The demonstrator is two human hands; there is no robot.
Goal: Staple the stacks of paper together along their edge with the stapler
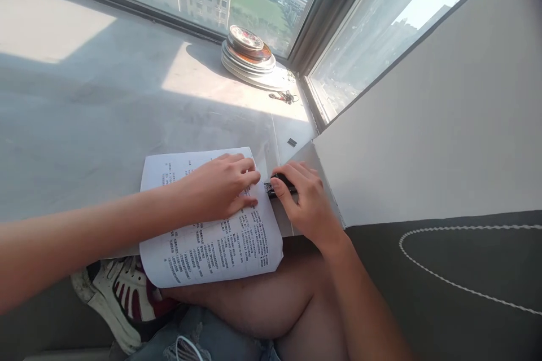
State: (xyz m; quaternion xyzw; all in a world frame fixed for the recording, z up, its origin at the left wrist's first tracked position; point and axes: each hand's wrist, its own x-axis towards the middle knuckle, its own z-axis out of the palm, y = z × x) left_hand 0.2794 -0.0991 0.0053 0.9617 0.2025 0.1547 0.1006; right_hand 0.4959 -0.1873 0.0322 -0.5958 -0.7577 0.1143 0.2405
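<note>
A printed sheaf of paper (212,248) lies on the grey window ledge (105,124), its near edge hanging over my knee. My left hand (222,186) rests flat on the paper's upper right part, fingers stretched out. My right hand (302,197) is curled over a small black stapler (277,187) at the paper's right edge, pressing on it. The stapler's metal jaw meets the paper edge next to my left fingertips.
A stack of plates (249,56) stands at the back by the window corner, with a small bunch of keys (284,97) beside it. A white wall panel (423,124) rises on the right. A sneaker (118,293) shows below the ledge.
</note>
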